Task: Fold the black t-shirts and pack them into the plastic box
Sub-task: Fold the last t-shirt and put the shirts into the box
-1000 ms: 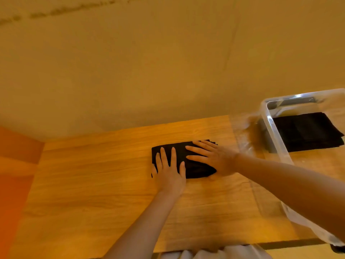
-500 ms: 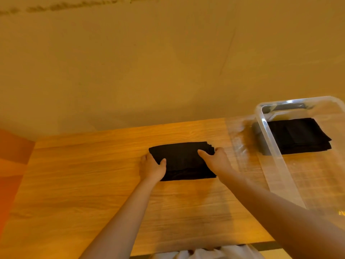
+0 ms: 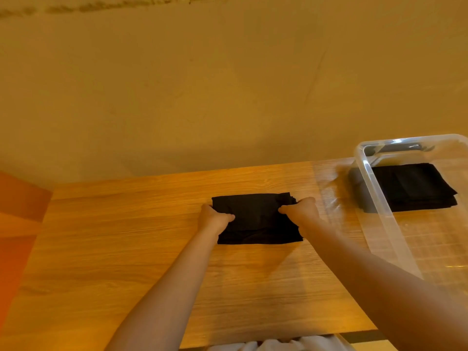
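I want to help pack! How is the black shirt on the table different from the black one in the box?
The shirt on the table is gripped at both ends by the left hand and right hand; the shirt in the box lies untouched. The first sits on bare wood, the second inside the plastic box. Both are black and folded.

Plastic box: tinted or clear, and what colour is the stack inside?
Clear plastic box, holding a black folded stack; the head view shows it.

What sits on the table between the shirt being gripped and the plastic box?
Nothing: in the head view only bare wooden table separates the folded shirt from the plastic box, apart from the right hand gripping the shirt's right edge.
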